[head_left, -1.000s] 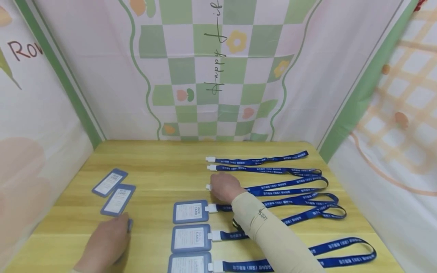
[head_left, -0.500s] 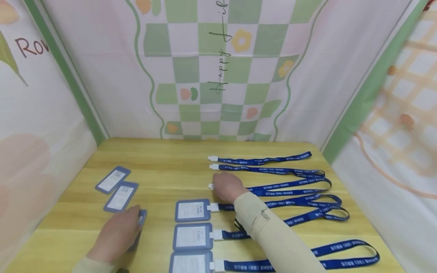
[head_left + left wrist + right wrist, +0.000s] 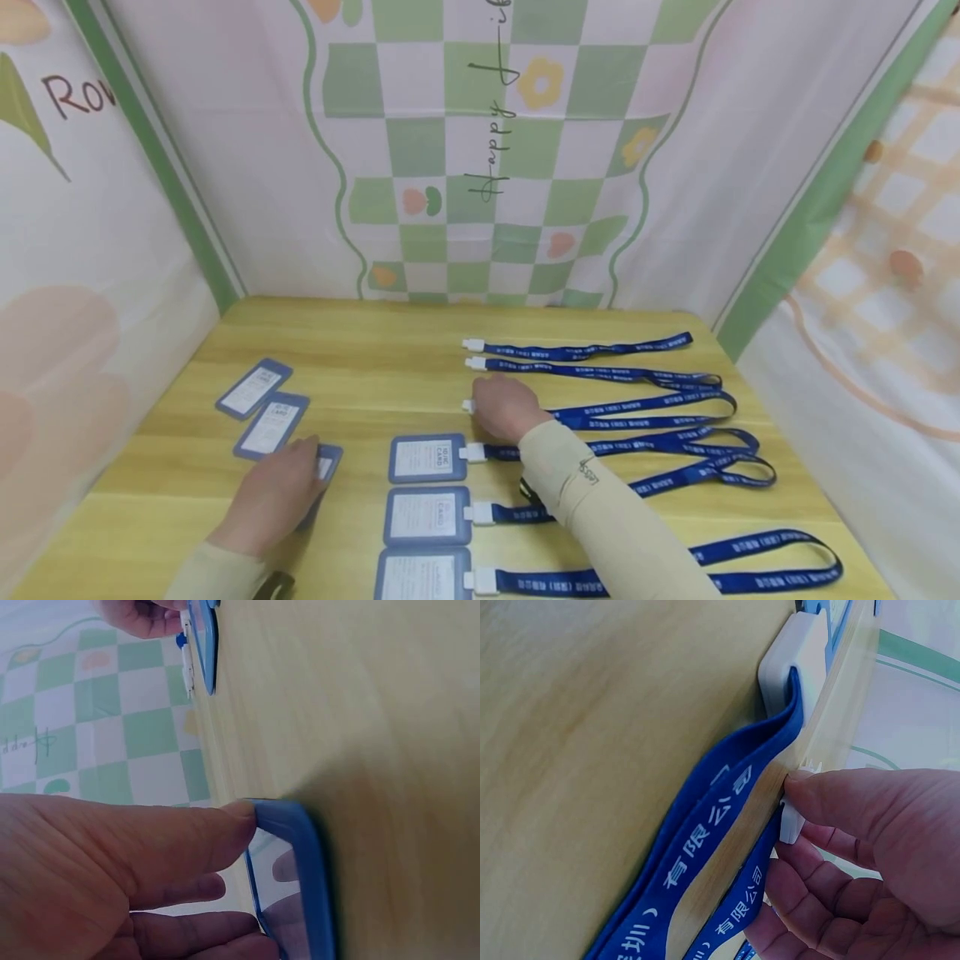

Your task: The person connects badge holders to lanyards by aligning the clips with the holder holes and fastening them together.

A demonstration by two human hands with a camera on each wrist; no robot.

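Observation:
My left hand (image 3: 273,498) grips a blue-framed ID card holder (image 3: 309,855) by its edges. In the left wrist view the thumb lies at the holder's corner and fingers show behind its clear window. My right hand (image 3: 508,408) pinches the white plastic clip (image 3: 790,821) of a blue lanyard (image 3: 618,409). That lanyard's printed strap trails to the right across the wooden table. In the right wrist view another lanyard (image 3: 705,825) runs closer to the camera, its white clip (image 3: 791,664) joined to a card holder.
Two loose card holders (image 3: 271,426) overlap at the table's left. Three holders (image 3: 427,457) joined to lanyards stand in a column at front centre. Two more lanyards (image 3: 585,351) with bare clips lie behind the right hand. Printed curtains (image 3: 480,167) enclose the table (image 3: 360,350).
My left hand has carried the card holder right and slightly away, out from beside the two loose ones. My right hand stays on its clip while the view shifts slightly.

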